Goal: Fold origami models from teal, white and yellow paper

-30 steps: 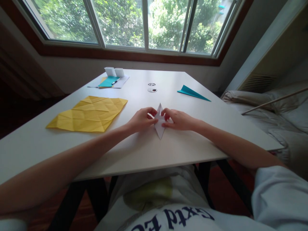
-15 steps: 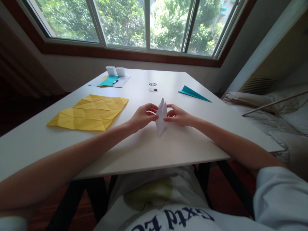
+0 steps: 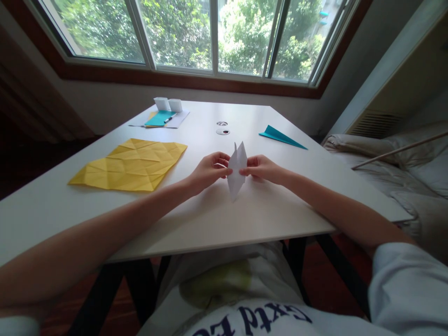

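Note:
A small folded white paper piece (image 3: 236,173), kite-shaped with two points on top, is held upright above the white table (image 3: 217,219). My left hand (image 3: 209,171) pinches its left edge and my right hand (image 3: 263,168) pinches its right edge. Its lower tip hangs just over the tabletop. Both forearms rest along the table.
A creased yellow paper sheet (image 3: 131,164) lies to the left. A folded teal paper (image 3: 282,136) lies at the far right. At the far edge sit two small white boxes (image 3: 168,103), teal and yellow sheets with a pen (image 3: 159,118). Bedding (image 3: 402,168) lies right of the table.
The white paper piece lay flat under my fingers; both hands have lifted it upright off the table and its top has split into two points.

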A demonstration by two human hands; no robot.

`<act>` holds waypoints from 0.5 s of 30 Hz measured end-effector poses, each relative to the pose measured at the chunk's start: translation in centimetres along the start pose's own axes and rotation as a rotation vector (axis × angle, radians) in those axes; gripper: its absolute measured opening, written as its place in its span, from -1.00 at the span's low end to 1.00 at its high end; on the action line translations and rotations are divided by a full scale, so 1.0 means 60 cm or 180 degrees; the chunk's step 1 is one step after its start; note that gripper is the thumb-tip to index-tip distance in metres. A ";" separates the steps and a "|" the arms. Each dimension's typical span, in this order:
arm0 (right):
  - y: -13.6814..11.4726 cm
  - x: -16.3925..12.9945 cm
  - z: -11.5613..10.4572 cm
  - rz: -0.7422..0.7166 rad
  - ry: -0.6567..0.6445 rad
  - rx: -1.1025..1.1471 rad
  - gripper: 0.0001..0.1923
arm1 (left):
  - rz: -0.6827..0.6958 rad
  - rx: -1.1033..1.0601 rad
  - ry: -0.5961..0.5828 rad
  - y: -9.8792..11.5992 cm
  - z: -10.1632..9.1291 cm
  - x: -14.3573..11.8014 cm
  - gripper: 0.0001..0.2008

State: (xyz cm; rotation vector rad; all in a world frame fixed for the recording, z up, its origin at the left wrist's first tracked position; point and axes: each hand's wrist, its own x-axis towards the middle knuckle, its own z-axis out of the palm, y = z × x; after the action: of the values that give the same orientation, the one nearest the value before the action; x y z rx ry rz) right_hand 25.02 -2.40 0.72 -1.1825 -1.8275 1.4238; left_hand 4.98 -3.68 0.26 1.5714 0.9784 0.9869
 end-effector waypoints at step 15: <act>0.000 -0.003 -0.023 -0.2109 0.1860 -0.2160 -0.84 | -0.0053 0.0094 0.0193 -0.002 -0.004 0.002 -0.70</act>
State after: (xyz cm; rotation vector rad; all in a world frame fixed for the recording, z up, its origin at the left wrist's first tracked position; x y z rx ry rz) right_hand 26.22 -1.88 1.15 -0.9720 -2.0083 0.0604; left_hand 4.75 -3.46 0.21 1.5628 1.0507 1.0178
